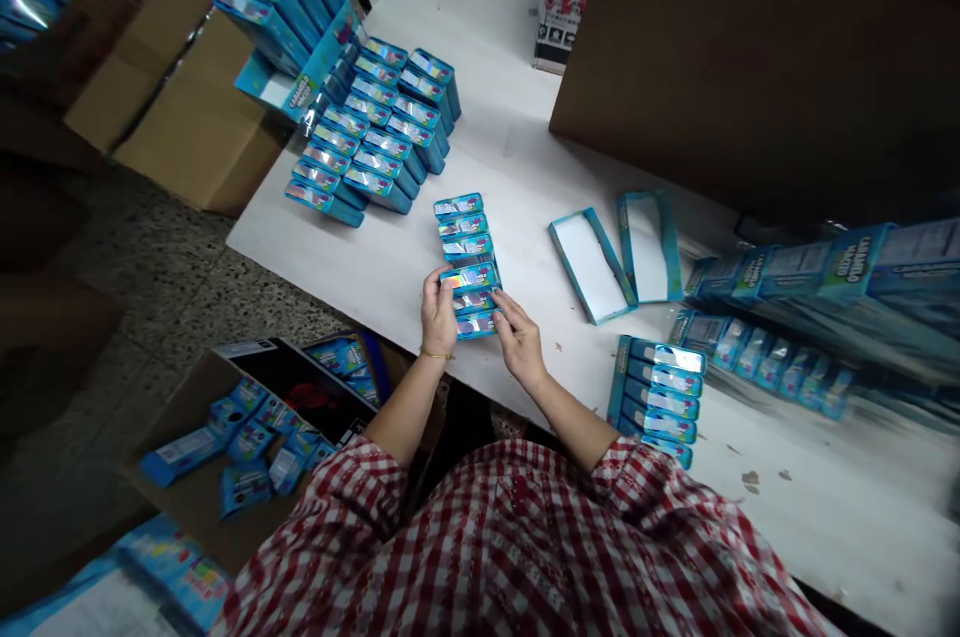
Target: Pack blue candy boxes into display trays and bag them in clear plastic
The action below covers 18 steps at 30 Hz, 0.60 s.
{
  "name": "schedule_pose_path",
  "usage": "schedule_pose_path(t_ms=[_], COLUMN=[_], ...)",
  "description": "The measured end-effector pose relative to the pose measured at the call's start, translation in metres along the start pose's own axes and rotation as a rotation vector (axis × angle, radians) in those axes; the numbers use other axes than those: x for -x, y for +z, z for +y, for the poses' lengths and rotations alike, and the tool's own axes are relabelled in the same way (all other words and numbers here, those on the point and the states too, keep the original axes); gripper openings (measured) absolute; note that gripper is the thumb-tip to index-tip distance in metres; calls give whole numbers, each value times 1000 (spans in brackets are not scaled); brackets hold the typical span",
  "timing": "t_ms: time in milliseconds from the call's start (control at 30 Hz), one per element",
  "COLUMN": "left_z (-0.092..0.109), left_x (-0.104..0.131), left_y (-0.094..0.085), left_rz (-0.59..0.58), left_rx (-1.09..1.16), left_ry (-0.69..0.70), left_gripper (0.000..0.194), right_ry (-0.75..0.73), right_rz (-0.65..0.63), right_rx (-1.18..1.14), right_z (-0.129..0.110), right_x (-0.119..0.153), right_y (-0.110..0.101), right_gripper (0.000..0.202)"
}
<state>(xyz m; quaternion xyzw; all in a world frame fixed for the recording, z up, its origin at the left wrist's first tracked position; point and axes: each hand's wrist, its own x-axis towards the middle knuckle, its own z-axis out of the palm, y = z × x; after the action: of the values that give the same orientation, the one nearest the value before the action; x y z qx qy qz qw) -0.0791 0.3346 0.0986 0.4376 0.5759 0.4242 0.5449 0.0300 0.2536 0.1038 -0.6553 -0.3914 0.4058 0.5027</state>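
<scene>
Row of slim blue packs stands near the table's near edge. Left hand is closed around the left ends of its front three; right hand has fingertips against their right ends, though whether it grips or only steadies cannot be told.

Risks, as judged: glossy wrappers could slide under uneven pressure, letting a middle pack slip out. Being so near that edge, a dropped one could fall floorward. A knock from the left forearm could topple the upright pack cluster by the table's left corner.

Counts: six packs in the row, three held or touched, three just beyond. Two empty trays, right of the row. One tray at the left edge, four packs protruding. One loaded tray at the near edge, right, at least five packs. Cluster: roughly fifteen, overlapping. Far-right stack: too blurred.
</scene>
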Motion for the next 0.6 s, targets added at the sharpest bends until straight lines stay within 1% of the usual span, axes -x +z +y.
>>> schedule_pose_path(t_ms=[100, 233, 333, 400, 500, 567, 600], left_z=[-2, -5, -7, -7, -6, -6, -6], left_x=[1, 0, -4, -7, -9, -8, -7], left_y=[3, 4, 4, 5, 3, 1, 0], left_rz=[-12, 11, 2, -36, -124, -173, -191], left_rx=[57, 109, 95, 105, 146, 184, 207], left_ry=[-40, -77, -80, -87, -126, -138, -138], left_gripper=[36, 35, 37, 40, 47, 51, 53], right_ry=[-19, 46, 56, 51, -31, -146, -211], right_rz=[37, 82, 116, 144, 98, 20, -44], right_rx=[1, -37, -37, 25, 170, 279, 345], right_z=[-4, -3, 10, 21, 25, 18, 14], right_x=[4, 6, 5, 3, -1, -3, -3], right_y=[8, 12, 10, 4, -8, -15, -17], right_gripper=[41, 42, 45, 49, 49, 48, 51])
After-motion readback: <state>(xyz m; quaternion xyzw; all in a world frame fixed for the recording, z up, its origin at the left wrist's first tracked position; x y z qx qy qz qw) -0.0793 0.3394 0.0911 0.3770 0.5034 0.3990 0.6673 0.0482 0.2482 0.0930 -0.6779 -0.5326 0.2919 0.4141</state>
